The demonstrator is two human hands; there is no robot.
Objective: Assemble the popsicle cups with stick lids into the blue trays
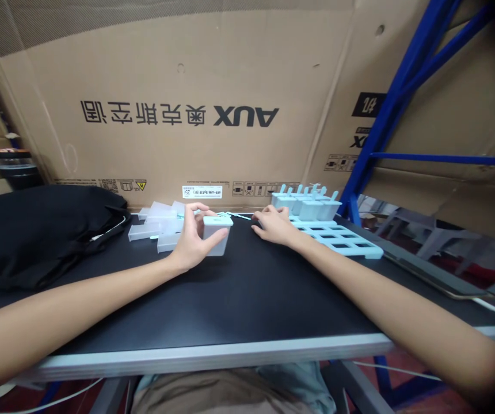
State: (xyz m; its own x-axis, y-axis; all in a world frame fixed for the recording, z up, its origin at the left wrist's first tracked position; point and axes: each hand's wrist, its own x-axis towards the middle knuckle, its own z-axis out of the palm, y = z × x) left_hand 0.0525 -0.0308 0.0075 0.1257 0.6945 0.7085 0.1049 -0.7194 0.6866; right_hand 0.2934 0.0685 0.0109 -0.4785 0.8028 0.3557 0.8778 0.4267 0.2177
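Upright in my left hand is a clear popsicle mold with a light blue cap, gripped between thumb and fingers. My right hand reaches to the back of the table, its fingers curled at the end of a light blue popsicle stick. More such sticks lie behind the held mold, partly hidden by it. Left of my left hand, several clear molds lie on their sides. Beyond my right hand stand several light blue popsicle molds with sticks pointing up, by a slotted light blue tray.
A large cardboard box walls off the back of the black table. Black fabric covers the left side. A blue metal frame rises on the right, near a flat device with a white cable.
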